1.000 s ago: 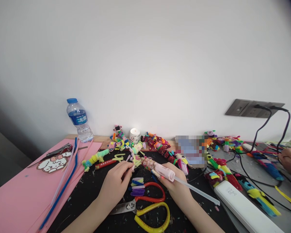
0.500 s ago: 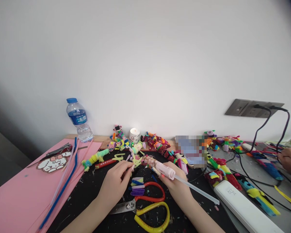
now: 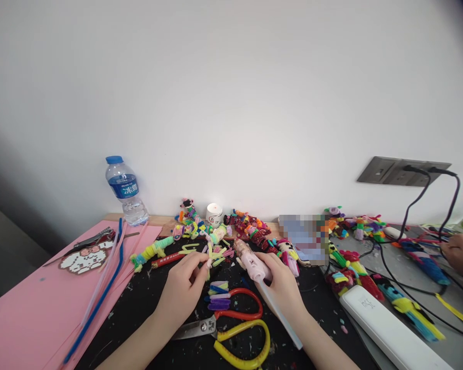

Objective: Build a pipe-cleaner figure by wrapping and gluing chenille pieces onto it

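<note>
Pink paper sheets point(image 3: 27, 313) cover the worktop's left end, running out of view at the near edge. Toward the right end a white power strip point(image 3: 389, 331) is likewise cut off. Red and yellow scissors point(image 3: 231, 329) lie at the near edge between the forearms. The right hand point(image 3: 283, 288) grips a pink glue gun point(image 3: 254, 264), its stick trailing along the wrist. The left hand point(image 3: 183, 288) pinches a small pipe-cleaner figure point(image 3: 214, 254) mid-worktop; its shape is hard to make out.
</note>
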`<move>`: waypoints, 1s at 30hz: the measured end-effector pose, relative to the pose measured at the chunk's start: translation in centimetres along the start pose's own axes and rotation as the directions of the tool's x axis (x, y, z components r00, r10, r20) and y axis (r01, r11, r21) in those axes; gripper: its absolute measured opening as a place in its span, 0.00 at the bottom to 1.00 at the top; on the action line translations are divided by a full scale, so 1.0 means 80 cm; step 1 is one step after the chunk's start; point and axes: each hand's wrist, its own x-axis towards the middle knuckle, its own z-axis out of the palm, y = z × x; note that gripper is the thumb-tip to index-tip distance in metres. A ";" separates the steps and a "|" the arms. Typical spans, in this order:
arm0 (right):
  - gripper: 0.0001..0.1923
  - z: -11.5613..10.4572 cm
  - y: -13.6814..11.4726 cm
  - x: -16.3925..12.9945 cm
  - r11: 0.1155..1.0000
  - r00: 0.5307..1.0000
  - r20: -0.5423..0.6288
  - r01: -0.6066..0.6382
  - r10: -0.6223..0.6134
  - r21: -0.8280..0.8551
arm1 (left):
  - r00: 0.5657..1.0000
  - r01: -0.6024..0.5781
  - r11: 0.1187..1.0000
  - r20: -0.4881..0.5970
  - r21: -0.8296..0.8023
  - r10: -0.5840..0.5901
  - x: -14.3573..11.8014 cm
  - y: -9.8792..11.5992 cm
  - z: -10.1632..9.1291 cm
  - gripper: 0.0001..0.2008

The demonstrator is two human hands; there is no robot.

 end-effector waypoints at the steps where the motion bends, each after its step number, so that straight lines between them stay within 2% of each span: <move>1: 0.17 0.001 0.000 0.000 1.000 1.000 0.004 -0.001 0.001 -0.016 | 1.000 0.011 1.000 -0.004 -0.004 -0.011 0.001 0.001 0.000 0.08; 6: 0.20 0.004 0.002 -0.002 0.989 1.000 0.008 -0.015 0.016 -0.150 | 0.999 0.044 0.998 0.015 -0.045 -0.044 0.002 0.003 -0.002 0.08; 11: 0.23 0.007 0.011 -0.004 0.956 1.000 0.003 -0.023 0.024 -0.293 | 0.990 -0.007 0.993 0.140 -0.117 0.023 0.000 0.010 -0.004 0.08; 15: 0.24 0.011 0.015 -0.007 0.941 1.000 0.016 0.003 0.003 -0.338 | 0.969 -0.024 0.984 0.238 -0.178 0.067 -0.002 0.016 -0.006 0.07; 20: 0.25 0.008 0.005 -0.007 0.948 1.000 0.003 -0.007 0.008 -0.317 | 0.947 -0.027 0.980 0.308 -0.198 0.088 -0.002 0.019 -0.008 0.07; 25: 0.23 -0.006 -0.005 -0.004 0.969 0.997 -0.069 0.001 -0.019 -0.247 | 0.921 -0.019 0.973 0.376 -0.229 0.106 -0.003 0.023 -0.010 0.06; 30: 0.22 -0.014 -0.015 -0.008 0.985 0.984 -0.063 0.170 -0.169 0.006 | 0.905 -0.025 0.973 0.409 -0.229 0.120 -0.003 0.026 -0.012 0.07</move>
